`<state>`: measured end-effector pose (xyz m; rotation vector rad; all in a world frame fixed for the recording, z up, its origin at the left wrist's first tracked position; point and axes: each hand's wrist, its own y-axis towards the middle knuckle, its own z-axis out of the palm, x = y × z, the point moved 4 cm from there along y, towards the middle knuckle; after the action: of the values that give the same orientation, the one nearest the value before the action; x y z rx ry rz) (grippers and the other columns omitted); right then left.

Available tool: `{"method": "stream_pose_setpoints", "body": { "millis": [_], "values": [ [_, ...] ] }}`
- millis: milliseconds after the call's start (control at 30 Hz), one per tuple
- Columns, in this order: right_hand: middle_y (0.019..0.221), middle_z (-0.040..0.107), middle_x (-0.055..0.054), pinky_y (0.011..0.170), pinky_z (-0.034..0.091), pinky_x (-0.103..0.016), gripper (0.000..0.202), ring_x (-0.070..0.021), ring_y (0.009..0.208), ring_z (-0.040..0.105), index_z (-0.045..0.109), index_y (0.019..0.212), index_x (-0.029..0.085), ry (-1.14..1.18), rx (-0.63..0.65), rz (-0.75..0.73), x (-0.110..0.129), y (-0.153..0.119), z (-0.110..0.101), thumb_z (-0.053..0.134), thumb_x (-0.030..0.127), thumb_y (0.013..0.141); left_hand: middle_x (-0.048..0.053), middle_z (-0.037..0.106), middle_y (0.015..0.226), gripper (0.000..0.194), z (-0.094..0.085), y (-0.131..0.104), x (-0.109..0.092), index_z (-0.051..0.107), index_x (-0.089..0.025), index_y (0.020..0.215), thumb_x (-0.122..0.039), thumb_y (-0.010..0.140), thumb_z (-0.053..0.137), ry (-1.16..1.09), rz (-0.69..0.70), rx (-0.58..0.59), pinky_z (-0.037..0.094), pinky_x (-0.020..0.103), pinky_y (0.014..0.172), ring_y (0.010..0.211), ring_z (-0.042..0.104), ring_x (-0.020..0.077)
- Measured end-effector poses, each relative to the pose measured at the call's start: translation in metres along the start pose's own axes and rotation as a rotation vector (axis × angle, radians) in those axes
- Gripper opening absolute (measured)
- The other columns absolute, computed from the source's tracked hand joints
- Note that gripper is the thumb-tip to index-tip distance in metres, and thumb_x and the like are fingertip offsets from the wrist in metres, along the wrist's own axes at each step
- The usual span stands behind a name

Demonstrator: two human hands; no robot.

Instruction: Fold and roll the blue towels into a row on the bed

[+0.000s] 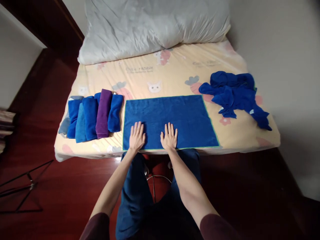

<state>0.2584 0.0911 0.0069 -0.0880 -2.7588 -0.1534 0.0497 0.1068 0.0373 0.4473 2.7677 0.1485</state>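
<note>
A blue towel (pixel 185 116) with a thin green edge lies spread flat along the near edge of the bed. On its left part rests my left hand (pixel 137 136), palm down with fingers stretched out. My right hand (pixel 169 136) presses flat near the middle of the towel's front edge, thumb apart from the fingers. Neither hand grips anything. Left of the towel lies a row of several rolled or folded towels, among them a purple towel (pixel 103 114) and a light blue towel (pixel 81 124). At the right sits a crumpled heap of blue towels (pixel 232 95).
The bed (pixel 155 75) has a yellow sheet printed with rabbits and carrots. A large grey-white bundle of bedding (pixel 155 26) fills its far side. A wall (pixel 280 60) stands close on the right. At lower left, black tripod legs (pixel 31 185) stand on the dark red floor.
</note>
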Motion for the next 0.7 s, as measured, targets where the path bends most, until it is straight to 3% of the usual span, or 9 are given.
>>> {"method": "stream_pose_setpoints", "body": {
  "millis": [133,200,267,400,567,700],
  "values": [
    [0.17,0.023,-0.015,0.127,0.006,-0.057,0.066,-0.0283,0.159,0.013,0.03,0.161,0.009,-0.031,0.031,-0.024,-0.001,-0.002,0.004,0.037,0.033,0.1,0.009,0.022,0.17,0.061,0.046,0.068,-0.079,0.035,-0.015,0.16,-0.039,0.104,0.028,-0.077,0.255,0.105,0.009,0.051,0.131,0.16,0.008,0.027],
    [0.168,0.027,-0.017,0.127,0.007,-0.056,0.068,-0.029,0.159,0.015,0.032,0.16,0.006,-0.04,0.035,-0.037,-0.002,-0.002,0.006,0.04,0.033,0.099,0.009,0.024,0.169,0.059,0.065,0.097,-0.095,0.041,-0.018,0.158,-0.04,0.105,0.025,-0.087,0.286,0.149,0.008,0.051,0.131,0.16,0.011,0.0279],
    [0.168,0.028,-0.016,0.127,0.008,-0.056,0.066,-0.0285,0.158,0.017,0.032,0.161,0.008,-0.033,0.011,-0.024,-0.003,-0.002,0.005,0.036,0.034,0.1,0.008,0.024,0.169,0.058,0.075,0.116,-0.089,0.043,-0.021,0.157,-0.041,0.105,0.027,-0.081,0.292,0.157,0.007,0.054,0.13,0.159,0.013,0.029],
    [0.17,0.024,-0.011,0.127,0.008,-0.057,0.063,-0.0269,0.159,0.015,0.028,0.163,0.015,-0.004,-0.006,0.001,0.0,-0.002,0.003,0.032,0.035,0.103,0.007,0.023,0.17,0.058,0.064,0.135,-0.027,0.04,-0.024,0.158,-0.044,0.104,0.035,-0.046,0.238,0.087,0.007,0.055,0.13,0.159,0.013,0.0293],
    [0.17,0.023,-0.011,0.128,0.008,-0.056,0.063,-0.0272,0.159,0.015,0.028,0.163,0.014,-0.012,0.002,0.01,0.001,-0.002,0.003,0.033,0.036,0.104,0.008,0.024,0.17,0.061,0.032,0.15,0.07,0.04,-0.022,0.159,-0.047,0.103,0.037,-0.008,0.001,0.042,0.004,0.058,0.128,0.159,0.012,0.0322],
    [0.17,0.024,-0.011,0.128,0.008,-0.055,0.062,-0.0269,0.159,0.017,0.029,0.163,0.014,-0.028,-0.014,0.005,0.0,-0.001,0.003,0.033,0.036,0.104,0.008,0.023,0.17,0.063,0.016,0.165,0.123,0.038,-0.021,0.159,-0.048,0.103,0.035,0.033,-0.11,0.046,0.005,0.057,0.128,0.159,0.011,0.0334]
  ]
}}
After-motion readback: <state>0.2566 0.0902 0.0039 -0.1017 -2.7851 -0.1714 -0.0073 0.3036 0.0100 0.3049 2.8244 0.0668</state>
